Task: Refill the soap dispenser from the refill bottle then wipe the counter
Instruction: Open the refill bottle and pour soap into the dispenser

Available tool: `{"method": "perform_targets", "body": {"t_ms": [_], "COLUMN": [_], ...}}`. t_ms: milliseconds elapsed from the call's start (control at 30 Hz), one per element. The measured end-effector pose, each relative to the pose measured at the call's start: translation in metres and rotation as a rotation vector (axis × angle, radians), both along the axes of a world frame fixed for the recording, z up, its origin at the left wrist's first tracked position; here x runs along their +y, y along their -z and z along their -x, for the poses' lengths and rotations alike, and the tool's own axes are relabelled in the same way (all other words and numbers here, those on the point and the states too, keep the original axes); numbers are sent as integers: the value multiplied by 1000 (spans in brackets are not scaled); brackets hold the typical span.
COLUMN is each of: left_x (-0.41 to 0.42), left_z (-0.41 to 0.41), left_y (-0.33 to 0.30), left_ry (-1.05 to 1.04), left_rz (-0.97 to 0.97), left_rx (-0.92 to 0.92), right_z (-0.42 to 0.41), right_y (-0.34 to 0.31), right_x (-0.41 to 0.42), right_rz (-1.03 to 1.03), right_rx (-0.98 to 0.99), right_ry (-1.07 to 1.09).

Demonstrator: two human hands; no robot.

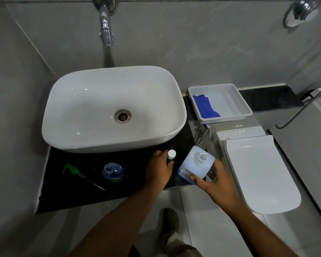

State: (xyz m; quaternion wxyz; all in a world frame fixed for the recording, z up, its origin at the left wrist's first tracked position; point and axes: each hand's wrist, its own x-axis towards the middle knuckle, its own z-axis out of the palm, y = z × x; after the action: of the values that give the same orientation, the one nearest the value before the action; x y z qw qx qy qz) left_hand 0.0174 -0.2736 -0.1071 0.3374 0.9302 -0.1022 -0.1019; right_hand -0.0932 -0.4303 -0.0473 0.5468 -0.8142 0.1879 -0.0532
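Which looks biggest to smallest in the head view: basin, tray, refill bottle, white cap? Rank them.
1. basin
2. tray
3. refill bottle, though it sits nearer the camera than the tray
4. white cap

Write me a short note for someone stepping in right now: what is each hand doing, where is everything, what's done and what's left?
Left hand: on the counter, fingers at the white cap.
Right hand: gripping the uncapped refill bottle.
Soap dispenser: open, standing on the counter; its green pump lies beside it.
Blue cloth: in the white tray right of the sink.
Done: both containers opened.
Left: possibly pouring, closing both, wiping the counter.
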Motion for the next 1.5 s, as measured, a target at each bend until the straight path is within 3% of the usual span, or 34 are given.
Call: {"method": "perform_targets", "body": {"t_ms": [133, 267, 433, 633, 833, 1067, 1267, 1500], "left_x": [33, 80, 138, 182, 187, 181, 181, 182], "left_z": [39, 80, 94, 66, 19, 15, 15, 15], "left_y": [-6, -6, -5, -21, -40, -42, -45, -48], "left_ry": [-56, -75, -234, -528, -182, -208, -182, -172], "left_rz": [166, 179, 142, 333, 391, 449, 501, 490], "left_rx": [35, 64, 29, -63, 30, -31, 21, 41], "right_z": [0, -5, -8, -13, -32, -56, -64, -67], "right_y": [0, -2, -4, -15, -35, -50, -60, -72], "right_x": [9, 36, 70, 101, 115, 124, 128, 131], "right_rz": [-54, -55, -6, 95, 213, 432, 670, 738], "right_rx": [-23, -42, -27, -25, -48, 4, 25, 45], "right_ry": [28, 31, -93, -195, -334, -516, -598, -648]}}
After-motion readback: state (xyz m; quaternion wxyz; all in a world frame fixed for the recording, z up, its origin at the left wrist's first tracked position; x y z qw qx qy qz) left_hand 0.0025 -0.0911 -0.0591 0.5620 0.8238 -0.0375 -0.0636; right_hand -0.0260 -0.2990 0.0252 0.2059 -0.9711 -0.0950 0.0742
